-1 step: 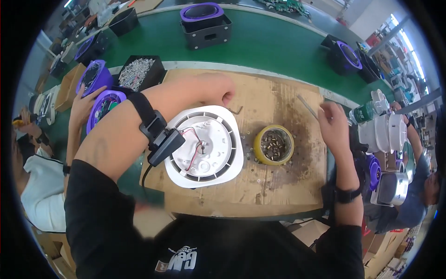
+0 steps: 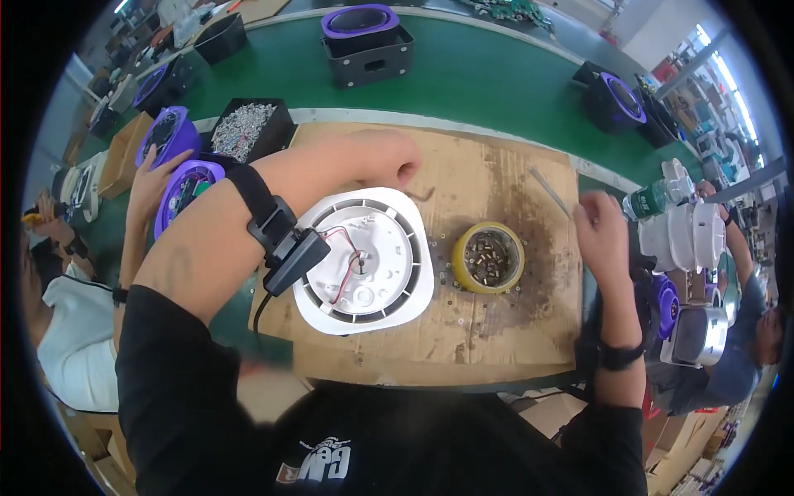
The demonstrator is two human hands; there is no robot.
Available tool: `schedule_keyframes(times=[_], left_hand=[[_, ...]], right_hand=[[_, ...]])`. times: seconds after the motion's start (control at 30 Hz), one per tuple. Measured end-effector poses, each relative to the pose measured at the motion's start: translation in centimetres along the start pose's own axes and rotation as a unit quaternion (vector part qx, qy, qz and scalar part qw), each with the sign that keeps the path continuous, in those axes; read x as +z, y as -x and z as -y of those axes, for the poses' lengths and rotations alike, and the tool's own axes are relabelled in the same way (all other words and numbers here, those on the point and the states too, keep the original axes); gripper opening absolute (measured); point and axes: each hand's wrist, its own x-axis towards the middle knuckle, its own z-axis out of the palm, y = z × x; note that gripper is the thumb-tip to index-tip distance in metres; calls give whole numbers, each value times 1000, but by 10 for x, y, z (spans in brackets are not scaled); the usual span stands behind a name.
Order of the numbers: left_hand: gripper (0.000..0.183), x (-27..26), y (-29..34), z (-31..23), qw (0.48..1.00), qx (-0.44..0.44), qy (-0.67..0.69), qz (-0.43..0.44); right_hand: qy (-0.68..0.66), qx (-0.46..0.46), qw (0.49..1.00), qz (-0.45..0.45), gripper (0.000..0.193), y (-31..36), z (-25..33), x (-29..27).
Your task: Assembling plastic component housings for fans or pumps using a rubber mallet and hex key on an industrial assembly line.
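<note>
A white round-cornered plastic housing (image 2: 397, 310) with a circular inner plate and thin red and black wires lies on the cardboard in front of me. My left hand (image 2: 390, 161) reaches across above its far edge, fingers curled and mostly hidden. Just below that fist shows a bent metal hex key (image 2: 420, 197), slightly blurred; whether the fist grips it is unclear. On the right, my right hand (image 2: 602, 236) has curled fingers beside the near end of a thin metal rod (image 2: 547, 190). What those fingers hold, if anything, is hidden.
A yellow tape roll (image 2: 458, 277) encloses small brass-coloured parts, with several loose around it on the cardboard sheet (image 2: 380, 360). A black bin (image 2: 277, 128) of screws and purple housings (image 2: 172, 140) stand left, near a co-worker's hand (image 2: 147, 188). A green bottle (image 2: 649, 201) and white housings (image 2: 705, 236) are right.
My right hand has shifted slightly right and down, while the metal rod stays in place. The hex key has moved a little and looks blurred. The white housing has not moved.
</note>
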Motion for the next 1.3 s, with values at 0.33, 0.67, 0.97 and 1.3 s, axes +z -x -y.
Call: schedule_keyframes(times=[0.33,0.67,0.97,1.3], left_hand=[[12,-17,115,-63,797,149,374,-450],[14,73,163,-81,676,81,564,-468],[10,79,166,-82,733,19,477,-485],[15,78,161,-66,761,29,416,-497]], right_hand=[[117,70,990,-22,32,72,-23,-44],[100,123,986,56,32,87,-55,-41],[21,160,986,49,26,91,-60,-42],[19,156,986,63,23,80,-60,-41]])
